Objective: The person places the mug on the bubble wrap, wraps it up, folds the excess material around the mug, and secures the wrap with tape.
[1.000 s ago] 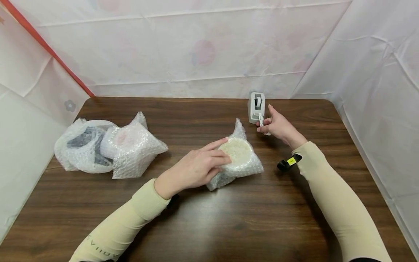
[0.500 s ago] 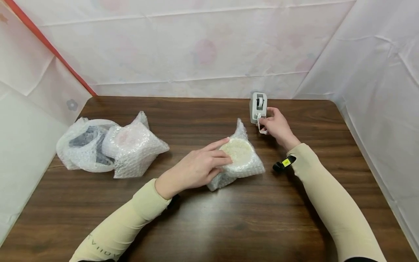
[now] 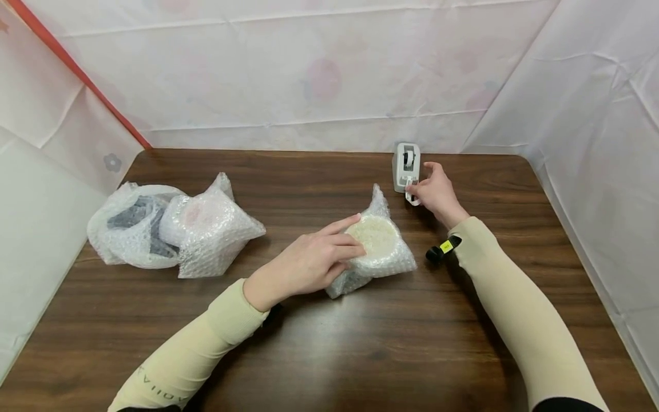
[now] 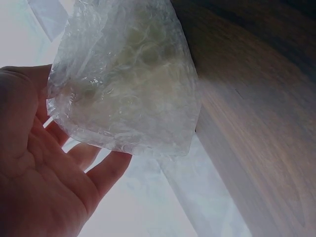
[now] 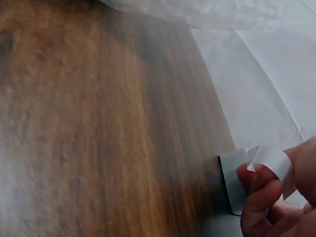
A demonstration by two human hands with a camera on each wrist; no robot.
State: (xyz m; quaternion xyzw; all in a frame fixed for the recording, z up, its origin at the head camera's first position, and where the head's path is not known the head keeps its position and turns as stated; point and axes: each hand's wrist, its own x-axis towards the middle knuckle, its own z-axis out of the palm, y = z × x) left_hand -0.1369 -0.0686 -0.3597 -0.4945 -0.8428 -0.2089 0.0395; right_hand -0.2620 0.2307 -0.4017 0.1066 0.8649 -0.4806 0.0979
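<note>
A yellowish round object inside bubble wrap (image 3: 378, 240) lies on the table right of centre. My left hand (image 3: 309, 263) rests on its left side, fingers mostly extended over the wrap. In the left wrist view, fingers touch the edge of the bubble wrap (image 4: 133, 94). Farther back stands a white tape dispenser (image 3: 398, 174) with a roll in it. Beside its front end, my right hand (image 3: 437, 194) pinches a strip of tape (image 3: 412, 200). The right wrist view shows the tape (image 5: 276, 162) looping over the fingers, close to the dispenser (image 5: 232, 182).
Two more bubble-wrapped items sit at the left: a white and dark one (image 3: 120, 234) and a pinkish one (image 3: 206, 229), touching. Patterned white sheets (image 3: 257, 74) enclose the dark wooden table (image 3: 329, 360) at the back and sides.
My right hand has shifted slightly left, closer to the dispenser, and the tape strip now bends into a loop. The left hand and the wrapped object stay in place.
</note>
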